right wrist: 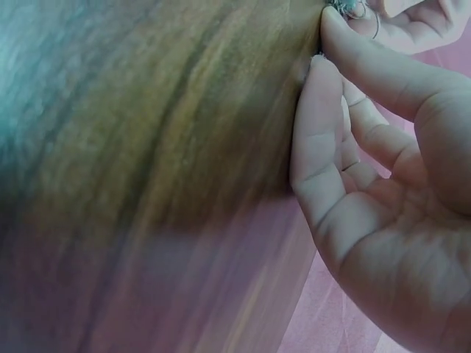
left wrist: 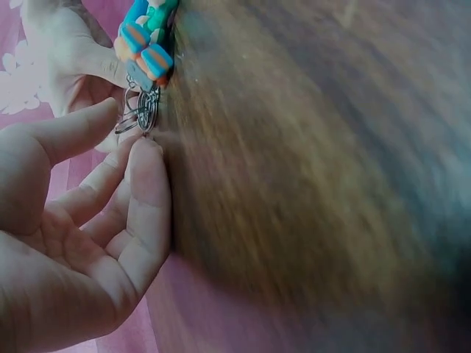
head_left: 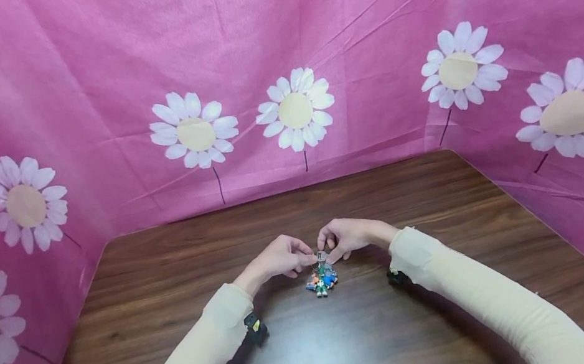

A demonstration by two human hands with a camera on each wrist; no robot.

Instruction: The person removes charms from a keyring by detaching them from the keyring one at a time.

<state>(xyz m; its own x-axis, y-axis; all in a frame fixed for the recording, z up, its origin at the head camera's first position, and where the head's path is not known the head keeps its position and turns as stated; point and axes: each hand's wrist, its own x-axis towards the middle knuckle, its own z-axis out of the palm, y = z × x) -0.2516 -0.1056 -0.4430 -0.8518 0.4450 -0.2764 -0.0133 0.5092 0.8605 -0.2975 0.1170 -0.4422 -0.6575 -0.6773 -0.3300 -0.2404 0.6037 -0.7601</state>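
A small bunch of colourful figure keychains (head_left: 321, 283), in blue, orange, green and white, lies on the wooden table with its metal rings towards the far side. My left hand (head_left: 283, 256) is at the left of the rings. In the left wrist view the fingertips touch the end of the metal rings (left wrist: 147, 110), and the thumb stands a little apart from them. From the right side my right hand (head_left: 347, 236) reaches the same rings. The right wrist view shows its thumb tip at the keychains (right wrist: 342, 7), with a gap between thumb and forefinger.
The brown wooden table (head_left: 318, 354) extends around the hands. Behind it and along both sides hangs a pink cloth (head_left: 358, 21) printed with large white daisies. Black wrist cameras are strapped under both pale sleeves (head_left: 203, 346).
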